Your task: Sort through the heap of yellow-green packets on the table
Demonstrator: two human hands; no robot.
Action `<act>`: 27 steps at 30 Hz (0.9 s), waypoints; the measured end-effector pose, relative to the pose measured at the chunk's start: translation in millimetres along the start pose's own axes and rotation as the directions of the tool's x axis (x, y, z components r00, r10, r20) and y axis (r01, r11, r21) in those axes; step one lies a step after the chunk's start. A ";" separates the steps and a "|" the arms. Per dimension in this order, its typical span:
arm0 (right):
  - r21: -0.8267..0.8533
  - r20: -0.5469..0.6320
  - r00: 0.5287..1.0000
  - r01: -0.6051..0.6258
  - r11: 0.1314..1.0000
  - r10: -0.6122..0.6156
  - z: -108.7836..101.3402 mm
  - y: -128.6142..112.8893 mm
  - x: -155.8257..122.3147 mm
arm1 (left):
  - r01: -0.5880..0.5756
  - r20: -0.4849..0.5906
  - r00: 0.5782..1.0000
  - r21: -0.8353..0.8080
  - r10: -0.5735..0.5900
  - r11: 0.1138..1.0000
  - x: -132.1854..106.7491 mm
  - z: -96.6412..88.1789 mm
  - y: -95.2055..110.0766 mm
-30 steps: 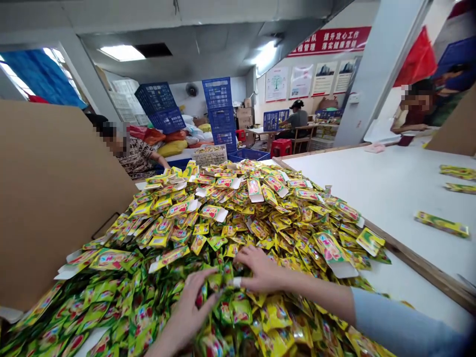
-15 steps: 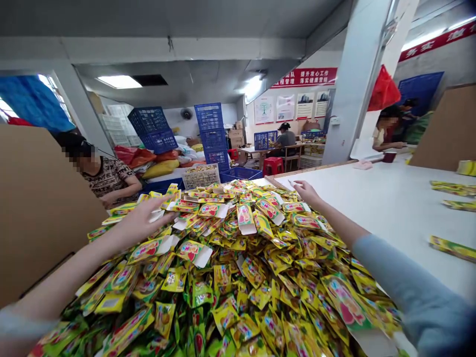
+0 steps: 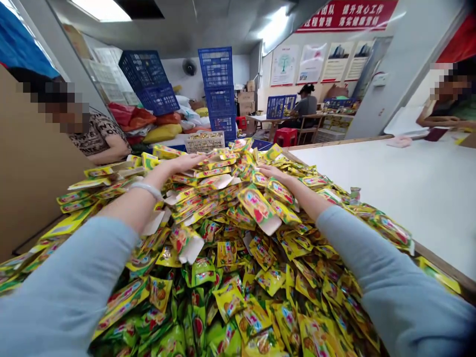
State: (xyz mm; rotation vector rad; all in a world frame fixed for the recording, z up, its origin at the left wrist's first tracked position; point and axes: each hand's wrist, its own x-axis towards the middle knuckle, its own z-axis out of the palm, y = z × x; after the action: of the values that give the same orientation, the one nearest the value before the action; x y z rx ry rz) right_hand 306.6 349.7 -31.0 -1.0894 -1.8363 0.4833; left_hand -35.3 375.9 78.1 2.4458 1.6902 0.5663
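Note:
A big heap of yellow-green flat cartons (image 3: 256, 206) and small sachets (image 3: 230, 297) covers the table in front of me. Both my arms, in light blue sleeves, reach over the heap to its far side. My left hand (image 3: 184, 161) lies palm down on the cartons at the far top of the pile, fingers spread. My right hand (image 3: 273, 173) rests flat on the cartons a little to the right of it. Neither hand closes around anything that I can see.
A brown cardboard sheet (image 3: 26, 178) stands at the left. The white table (image 3: 409, 183) stretches to the right, with a wooden edge. A seated person (image 3: 96, 136) works behind the heap; another sits at far right (image 3: 446, 106). Blue crates (image 3: 219, 84) stand stacked at the back.
My hands left the near sachets, spread wide to both sides of the heap, then came together on its far top. My view has moved closer over the pile.

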 end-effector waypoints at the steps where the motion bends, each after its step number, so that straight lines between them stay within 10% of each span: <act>1: -0.006 0.073 0.997 0.009 1.000 -0.008 5.9 -8.5 0.3 | -0.018 0.049 0.999 0.001 0.018 1.000 -11.5 -1.0 3.5; 9: -0.012 0.431 0.898 0.106 0.994 -0.091 36.3 -96.5 -28.4 | -0.055 0.200 0.978 -0.016 0.057 0.998 -133.0 -32.8 28.6; 14: -0.155 0.433 0.900 0.132 0.979 -0.053 11.3 -158.6 -73.7 | -0.178 0.198 0.969 0.156 0.145 0.972 -214.4 -37.2 43.7; 20: -0.347 0.246 0.966 0.006 0.938 0.085 -45.1 -230.4 -216.9 | -0.283 -0.207 0.917 0.263 0.341 0.922 -267.5 -44.0 70.4; 27: -0.216 0.320 0.898 -0.242 0.946 0.303 -18.9 -241.1 -334.9 | -0.483 -0.287 0.836 0.019 0.468 0.875 -326.6 -31.2 123.8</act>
State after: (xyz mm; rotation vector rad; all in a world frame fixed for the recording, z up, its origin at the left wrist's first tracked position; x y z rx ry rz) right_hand 270.3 -61.7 -24.0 -1.4673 -2.0708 0.7344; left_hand -38.8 25.5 66.7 2.8637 1.0933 1.0489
